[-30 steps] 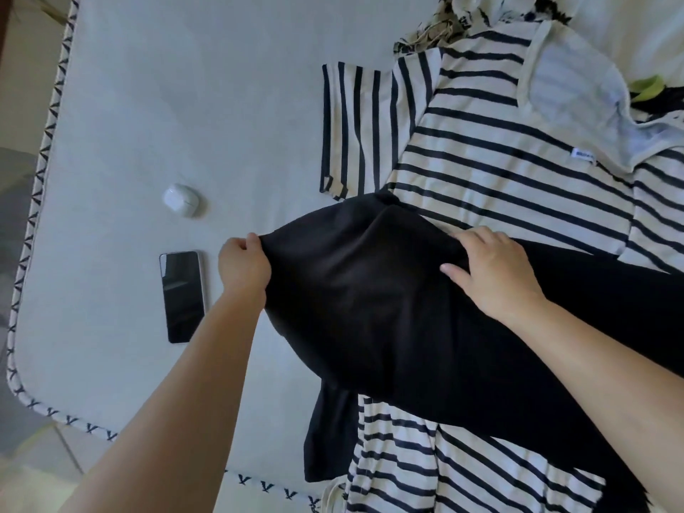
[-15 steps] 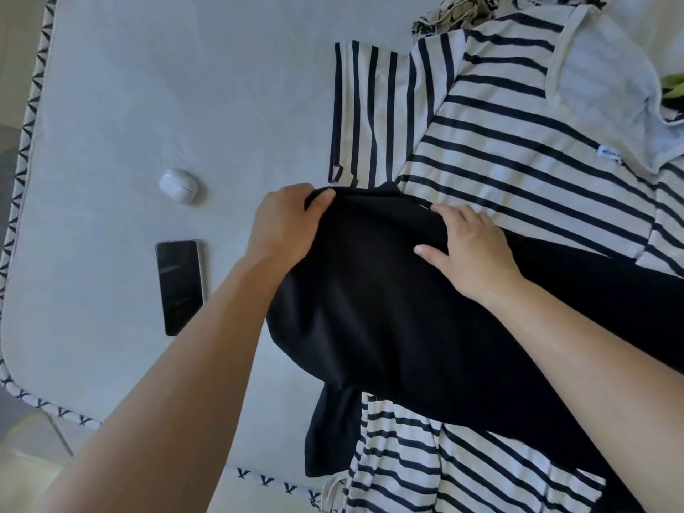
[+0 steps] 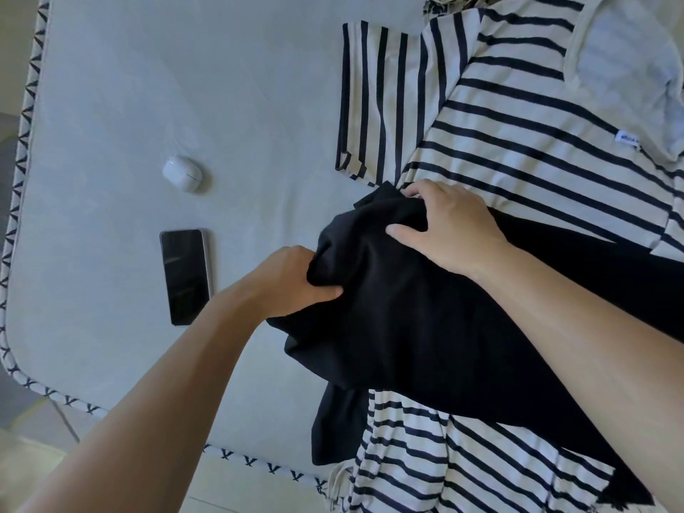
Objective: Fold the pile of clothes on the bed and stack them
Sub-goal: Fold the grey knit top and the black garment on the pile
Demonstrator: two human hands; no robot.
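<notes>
On the bed [image 3: 111, 105], your hands bunch a black garment [image 3: 425, 327].
Your left hand [image 3: 292, 283] pinches its near fold; your right hand [image 3: 455, 227], fingers curled, grips it atop the striped T-shirt [image 3: 518, 116]. Left: phone [image 3: 186, 275], earbud case [image 3: 182, 173].

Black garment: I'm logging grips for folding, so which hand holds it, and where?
Both. The left hand grips the black garment at its bunched left edge; the right hand grips its top edge.

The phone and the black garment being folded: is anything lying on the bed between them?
In the head view, only bare sheet and the left hand, which grips the black garment, lie between it and the phone. The earbud case sits farther up the bed.
</notes>
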